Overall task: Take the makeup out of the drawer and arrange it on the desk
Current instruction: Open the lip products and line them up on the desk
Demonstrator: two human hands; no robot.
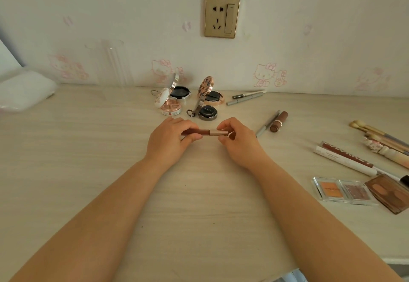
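Observation:
A slim lip tube (207,132) with a dark red-brown body and a rose-gold cap lies level just above the desk (88,148), held at both ends. My left hand (171,139) grips the brown body. My right hand (235,140) pinches the gold cap end. Behind them stand several open compacts: a white floral one (168,104), a black-pan one (180,92), a dark small one (207,113) and a floral-lid one (212,95). The drawer is out of view.
Two grey pencils (245,98) lie by the wall; another pencil (267,123) and a brown lipstick (279,121) sit to the right. Far right hold brushes (380,135), boxed tubes (345,158) and eyeshadow palettes (345,192). A clear acrylic holder (108,64) and white plastic bag (24,91) are left.

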